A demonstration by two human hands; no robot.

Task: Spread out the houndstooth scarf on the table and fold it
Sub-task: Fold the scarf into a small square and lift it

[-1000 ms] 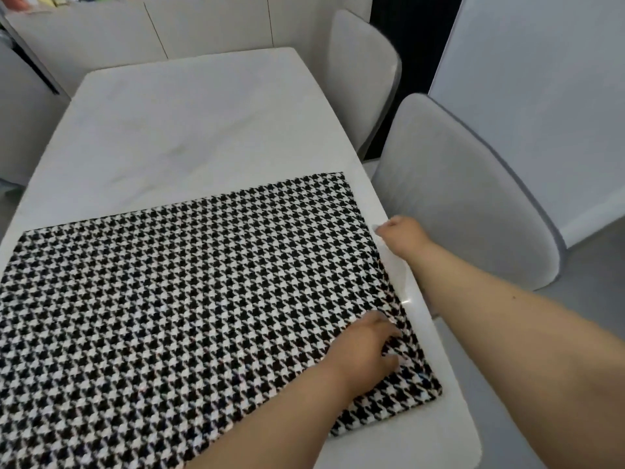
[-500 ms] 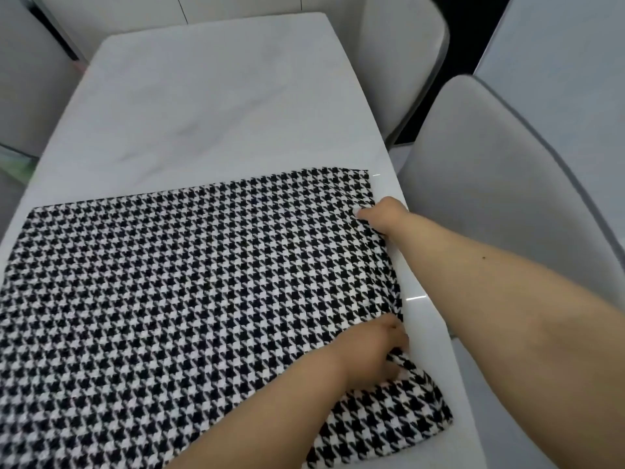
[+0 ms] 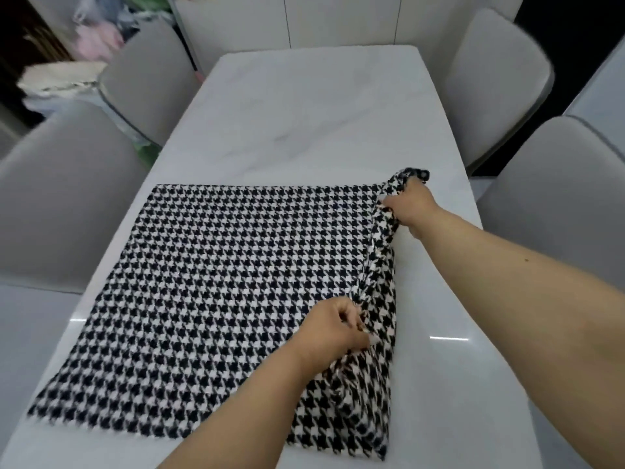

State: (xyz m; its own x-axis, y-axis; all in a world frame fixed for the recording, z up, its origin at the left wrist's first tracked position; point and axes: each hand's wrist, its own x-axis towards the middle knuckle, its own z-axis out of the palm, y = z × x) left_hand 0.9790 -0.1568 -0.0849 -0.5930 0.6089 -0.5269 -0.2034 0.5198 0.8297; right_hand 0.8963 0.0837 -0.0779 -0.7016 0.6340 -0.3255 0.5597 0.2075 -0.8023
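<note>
Nearest the camera, two bare forearms enter from the bottom edge, both cut off by the frame below the elbow. On the white marble bench (image 3: 304, 106) the houndstooth scarf (image 3: 209, 292) lies mostly flat, covering the near and middle part of the top, its near-left corner blurred where it meets the bench edge. Its right-hand strip is lifted and rumpled into a standing ridge that runs between the two hands. The left hand (image 3: 333, 328) is on the near part of that ridge, its fingers (image 3: 348, 311) curled and pinching the gathered cloth; the fingertips are partly buried in the folds. Farther along, the right hand (image 3: 411, 206) grips the scarf's far right corner, fingers clenched round the cloth so that a small tuft sticks up above the knuckles; the fingers themselves are hidden behind the back of the hand. Beyond the scarf the far half of the bench is bare marble. Grey upholstered chairs (image 3: 152, 82) stand at both sides, and the room behind the left ones is dark and blurred, with pale bundles too vague to identify.
</note>
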